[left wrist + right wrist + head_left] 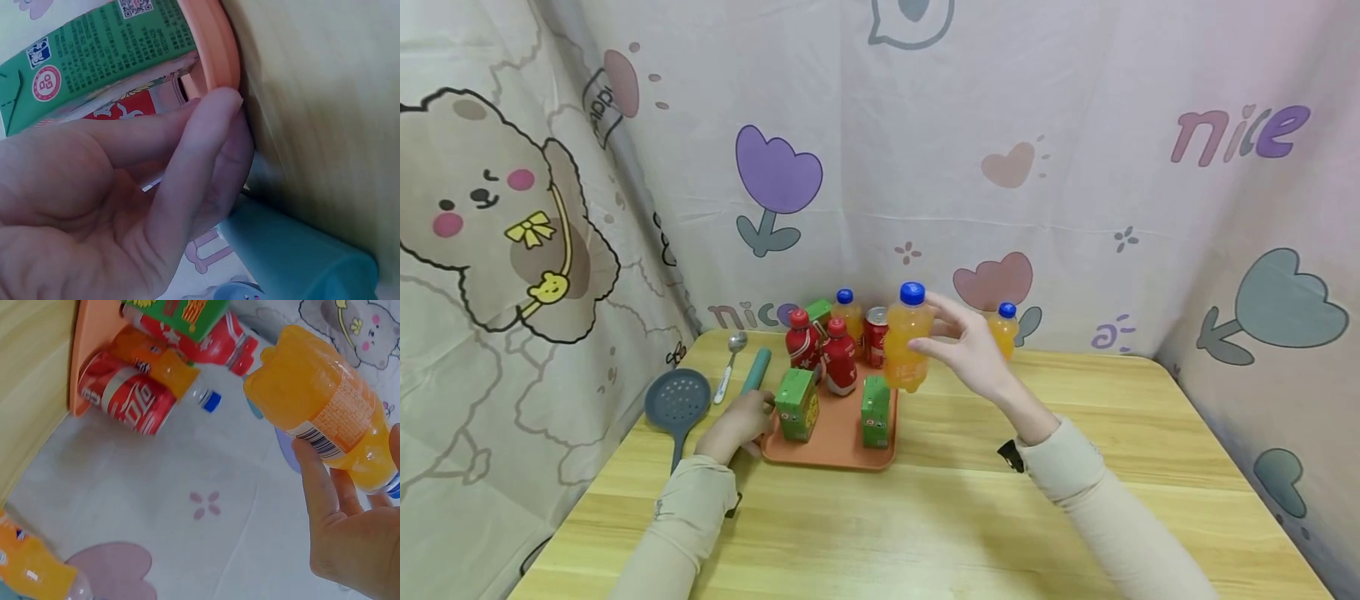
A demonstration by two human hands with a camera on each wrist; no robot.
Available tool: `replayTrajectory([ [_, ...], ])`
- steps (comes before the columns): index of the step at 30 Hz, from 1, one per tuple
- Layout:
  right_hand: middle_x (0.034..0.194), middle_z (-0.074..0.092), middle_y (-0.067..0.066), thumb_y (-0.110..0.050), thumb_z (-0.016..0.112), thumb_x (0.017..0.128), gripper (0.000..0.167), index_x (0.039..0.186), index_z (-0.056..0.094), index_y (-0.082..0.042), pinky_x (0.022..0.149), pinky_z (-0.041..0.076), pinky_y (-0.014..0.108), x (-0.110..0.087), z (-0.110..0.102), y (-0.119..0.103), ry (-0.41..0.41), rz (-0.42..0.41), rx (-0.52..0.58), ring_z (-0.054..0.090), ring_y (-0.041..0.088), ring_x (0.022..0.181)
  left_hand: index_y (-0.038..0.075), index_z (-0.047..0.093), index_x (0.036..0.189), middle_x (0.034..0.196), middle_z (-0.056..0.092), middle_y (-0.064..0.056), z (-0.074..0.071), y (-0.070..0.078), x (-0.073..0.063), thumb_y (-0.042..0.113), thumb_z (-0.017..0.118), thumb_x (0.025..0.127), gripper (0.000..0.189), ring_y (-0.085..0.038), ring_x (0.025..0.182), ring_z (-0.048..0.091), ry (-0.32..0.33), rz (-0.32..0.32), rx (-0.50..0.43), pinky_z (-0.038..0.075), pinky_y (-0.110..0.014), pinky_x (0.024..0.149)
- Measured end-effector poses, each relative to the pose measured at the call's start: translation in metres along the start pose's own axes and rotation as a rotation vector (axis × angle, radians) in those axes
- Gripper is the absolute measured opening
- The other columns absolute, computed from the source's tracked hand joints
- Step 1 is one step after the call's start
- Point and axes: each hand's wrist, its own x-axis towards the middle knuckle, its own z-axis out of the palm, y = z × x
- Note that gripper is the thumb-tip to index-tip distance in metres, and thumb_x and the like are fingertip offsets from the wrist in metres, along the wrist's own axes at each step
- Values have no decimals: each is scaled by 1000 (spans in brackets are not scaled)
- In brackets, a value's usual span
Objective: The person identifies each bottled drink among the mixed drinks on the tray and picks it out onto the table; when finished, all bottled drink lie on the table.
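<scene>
My right hand (973, 354) holds an orange soda bottle (908, 342) upright above the right side of an orange tray (835, 454), thumb on one side and fingers on the other. Its blue cap is on, and the right wrist view shows the bottle's barcode label. At the tray's left side, my left hand (741, 423) pinches the rim, seen close up in the left wrist view. Beside that hand stands a green juice carton (797, 406). The tray also bears another green carton (876, 412), two red bottles (840, 358), a red soda can (876, 337) and an orange soda bottle (848, 317).
Another orange soda bottle (1002, 329) stands at the table's back, behind my right hand. Left of the tray lie a grey slotted skimmer (677, 400), a spoon (730, 367) and a teal-handled utensil (757, 371). A printed curtain (880, 167) hangs behind the wooden table (1000, 517).
</scene>
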Motion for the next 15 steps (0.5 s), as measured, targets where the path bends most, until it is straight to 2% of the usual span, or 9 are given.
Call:
replayTrajectory([
  [3,146,65,13,-10,78,95,64,153,55,-21,91,66,28,-5,-11,2,37,9,-6,75,31,114,-9,46,149,106,63,-34,-1,3,-1,-10,61,90,60,-26,66,70,-10,-16,-14,66,-35,53],
  [4,146,65,14,-10,78,95,64,154,55,-20,90,66,27,-6,-14,3,43,11,-2,74,33,114,-9,46,149,105,63,-32,-1,4,-1,-10,61,91,60,-25,66,69,-10,-18,-12,66,-35,53],
  [7,143,66,18,-8,76,96,64,154,54,-18,89,67,27,-11,-24,7,54,8,2,74,39,115,-7,45,151,113,62,-35,0,6,0,-10,59,92,61,-24,64,68,3,-34,0,66,-34,52],
  [11,145,65,14,-10,77,95,63,154,55,-21,91,63,20,-17,-39,14,90,18,-49,71,38,118,-7,45,151,128,56,-42,3,7,0,-13,55,90,62,-25,59,68,23,-30,32,65,-33,50],
  [15,144,65,14,-11,76,97,63,155,53,-22,92,61,19,-26,-58,20,115,31,-83,69,29,114,-7,46,147,123,60,-43,5,8,-1,-16,53,88,61,-25,55,68,34,-15,66,63,-32,48],
])
